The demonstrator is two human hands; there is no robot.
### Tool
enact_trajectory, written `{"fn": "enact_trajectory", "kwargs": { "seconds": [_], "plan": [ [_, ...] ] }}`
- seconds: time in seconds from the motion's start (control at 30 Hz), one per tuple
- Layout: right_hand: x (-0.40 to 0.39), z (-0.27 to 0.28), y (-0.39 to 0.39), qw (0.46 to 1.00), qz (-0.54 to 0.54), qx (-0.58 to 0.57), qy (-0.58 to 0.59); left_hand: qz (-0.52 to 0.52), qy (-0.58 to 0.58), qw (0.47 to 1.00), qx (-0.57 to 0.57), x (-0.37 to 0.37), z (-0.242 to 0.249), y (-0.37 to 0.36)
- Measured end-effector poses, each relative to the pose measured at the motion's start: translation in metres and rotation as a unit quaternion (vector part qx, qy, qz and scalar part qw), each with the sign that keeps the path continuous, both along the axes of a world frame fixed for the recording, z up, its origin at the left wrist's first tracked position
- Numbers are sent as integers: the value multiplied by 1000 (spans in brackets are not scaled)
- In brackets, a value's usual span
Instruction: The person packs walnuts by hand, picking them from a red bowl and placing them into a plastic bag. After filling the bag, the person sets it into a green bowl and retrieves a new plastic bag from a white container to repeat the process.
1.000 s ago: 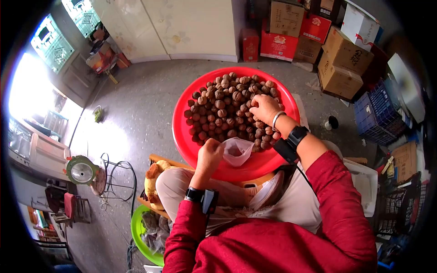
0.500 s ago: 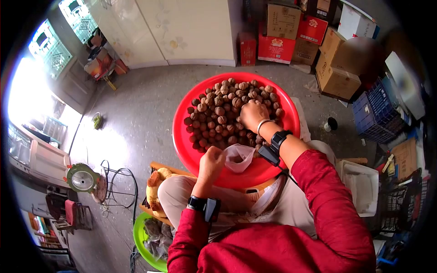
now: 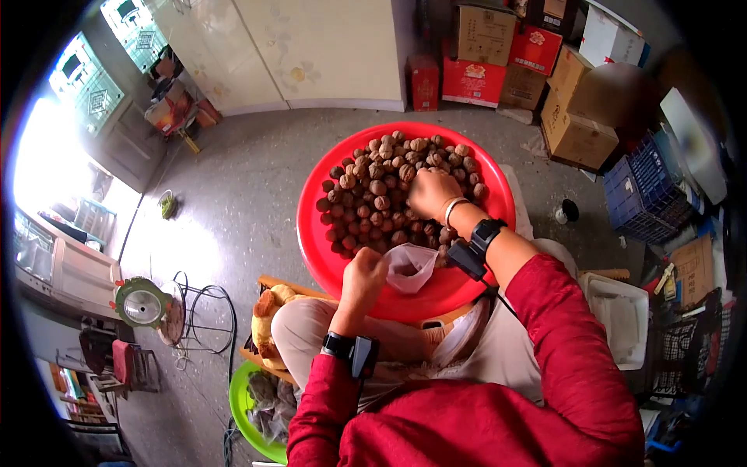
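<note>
Fingers of left hand (image 3: 362, 272) pinch bag (image 3: 410, 265) at basin (image 3: 498, 194) rim; right hand (image 3: 433, 192) fingers curl on walnuts (image 3: 373, 194).

Cardboard boxes (image 3: 576, 117) stacked along far wall, red cartons (image 3: 471, 82) among them; blue plastic crate (image 3: 650, 183) at right; green basin (image 3: 253, 412) holding, apparently, bagged items; white cabinet (image 3: 311, 50).

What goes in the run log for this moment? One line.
left hand: holds plastic bag | right hand: on walnuts | red basin: on lap
</note>
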State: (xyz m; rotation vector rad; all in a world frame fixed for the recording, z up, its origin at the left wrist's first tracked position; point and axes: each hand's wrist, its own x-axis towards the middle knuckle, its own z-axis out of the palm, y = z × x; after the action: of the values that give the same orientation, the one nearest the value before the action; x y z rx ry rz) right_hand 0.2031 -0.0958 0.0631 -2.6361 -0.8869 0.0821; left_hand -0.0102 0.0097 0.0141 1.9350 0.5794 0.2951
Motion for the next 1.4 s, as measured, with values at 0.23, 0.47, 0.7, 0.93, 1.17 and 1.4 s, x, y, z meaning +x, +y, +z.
{"fn": "enact_trajectory", "kwargs": {
  "seconds": [0.23, 0.47, 0.7, 0.93, 1.17, 1.4],
  "plan": [
    [-9, 7, -16, 969, 85, 194, 124, 6, -4, 1000, -25, 2, -7, 3],
    [-35, 35, -35, 939, 223, 177, 191, 15, 4, 1000, -7, 5, -14, 5],
    [-50, 33, -47, 931, 272, 154, 190, 22, -10, 999, -26, 4, -12, 3],
    [-45, 61, -70, 966, 63, 177, 177, -1, -42, 999, 28, 6, -16, 5],
    [-30, 65, -104, 985, 41, 149, 75, -17, -78, 994, 81, 11, -29, 8],
    [-19, 52, -104, 986, 2, 169, 13, 1, -40, 996, 76, 6, -7, 2]
  ]
}}
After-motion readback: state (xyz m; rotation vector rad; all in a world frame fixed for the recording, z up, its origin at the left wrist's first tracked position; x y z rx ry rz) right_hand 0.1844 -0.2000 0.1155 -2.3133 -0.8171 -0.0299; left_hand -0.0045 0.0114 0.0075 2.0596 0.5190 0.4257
